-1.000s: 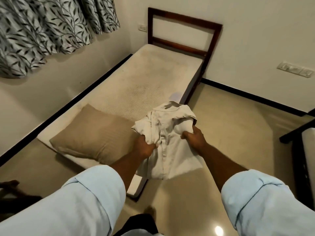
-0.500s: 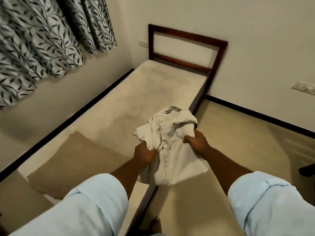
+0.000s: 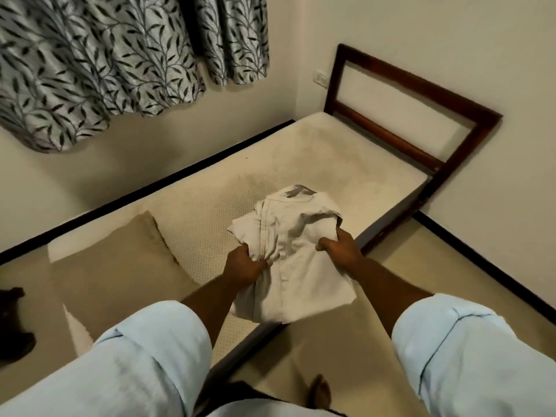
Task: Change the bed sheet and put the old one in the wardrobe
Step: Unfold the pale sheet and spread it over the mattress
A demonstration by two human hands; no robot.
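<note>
A folded off-white bed sheet (image 3: 298, 251) hangs bunched between both my hands, above the near edge of the bed. My left hand (image 3: 245, 264) grips its left side and my right hand (image 3: 343, 246) grips its right side. Below lies the bare cream mattress (image 3: 301, 164) with no sheet on it, running toward a dark wooden headboard (image 3: 421, 94). A tan pillow (image 3: 120, 266) lies on the near end of the mattress, left of my hands. No wardrobe is in view.
Leaf-patterned grey curtains (image 3: 105, 55) hang on the left wall above the bed. Tiled floor (image 3: 436, 266) runs along the bed's right side, where my foot (image 3: 320, 392) stands. A dark object (image 3: 12, 314) lies at the far left edge.
My view has swung left and closer over the bed. Both hands keep the same hold on the sheet, now above the mattress edge instead of beside it.
</note>
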